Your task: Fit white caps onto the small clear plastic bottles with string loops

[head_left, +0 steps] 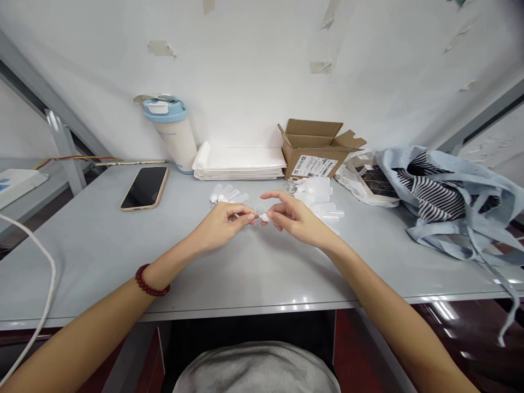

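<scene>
The left hand (219,225) pinches a bendy-looking loop (259,207) at ten o'clock from the light-looking white piece (265,217), best held by its sides, which the right hand (302,222) pinches.

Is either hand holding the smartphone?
No, the smartphone lies on the table while the left hand and right hand pinch a small white looped piece.

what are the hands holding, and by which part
A small white piece with a thin loop: the left hand seems to pinch the loop, the right hand the piece itself.
</scene>
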`<state>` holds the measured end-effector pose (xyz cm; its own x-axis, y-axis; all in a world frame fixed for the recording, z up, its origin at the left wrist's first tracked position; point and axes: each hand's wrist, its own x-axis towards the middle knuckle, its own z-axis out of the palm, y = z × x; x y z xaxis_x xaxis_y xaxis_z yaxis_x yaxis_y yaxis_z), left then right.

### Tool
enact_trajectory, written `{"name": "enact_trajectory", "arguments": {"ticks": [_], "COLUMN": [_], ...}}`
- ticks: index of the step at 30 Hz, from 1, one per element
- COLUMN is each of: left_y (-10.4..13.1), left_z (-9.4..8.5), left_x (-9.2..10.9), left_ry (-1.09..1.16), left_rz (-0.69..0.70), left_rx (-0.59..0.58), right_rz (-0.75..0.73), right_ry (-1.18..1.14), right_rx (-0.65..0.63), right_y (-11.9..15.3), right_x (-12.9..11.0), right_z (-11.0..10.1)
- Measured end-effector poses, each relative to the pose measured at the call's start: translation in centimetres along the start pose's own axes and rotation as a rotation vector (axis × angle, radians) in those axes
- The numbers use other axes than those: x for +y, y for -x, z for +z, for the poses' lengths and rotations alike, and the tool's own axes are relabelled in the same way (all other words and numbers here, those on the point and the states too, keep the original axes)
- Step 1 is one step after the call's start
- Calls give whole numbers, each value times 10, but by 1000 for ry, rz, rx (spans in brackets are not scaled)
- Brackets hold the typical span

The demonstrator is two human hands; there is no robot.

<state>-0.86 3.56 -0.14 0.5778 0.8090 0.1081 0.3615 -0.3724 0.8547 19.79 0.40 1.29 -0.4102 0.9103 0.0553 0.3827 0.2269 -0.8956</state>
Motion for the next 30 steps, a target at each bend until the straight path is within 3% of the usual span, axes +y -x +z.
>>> {"name": "enact_trajectory", "arguments": {"ticks": [14, 21, 30], "left_y": [-1, -2, -1], "left_z": [2, -7, -15], "left_x": [-2, 5, 5], "left_ry": [17, 37, 100], "left_rz": [1, 23, -17], "left_rx": [16, 84, 223], "right_rz": [-50, 46, 43], "right_ry": [58, -2, -134], "right_rx": [23, -49, -103], "right_y": [-2, -2, -2], "right_x": [4, 0, -3], "right_z": [5, 0, -3]}}
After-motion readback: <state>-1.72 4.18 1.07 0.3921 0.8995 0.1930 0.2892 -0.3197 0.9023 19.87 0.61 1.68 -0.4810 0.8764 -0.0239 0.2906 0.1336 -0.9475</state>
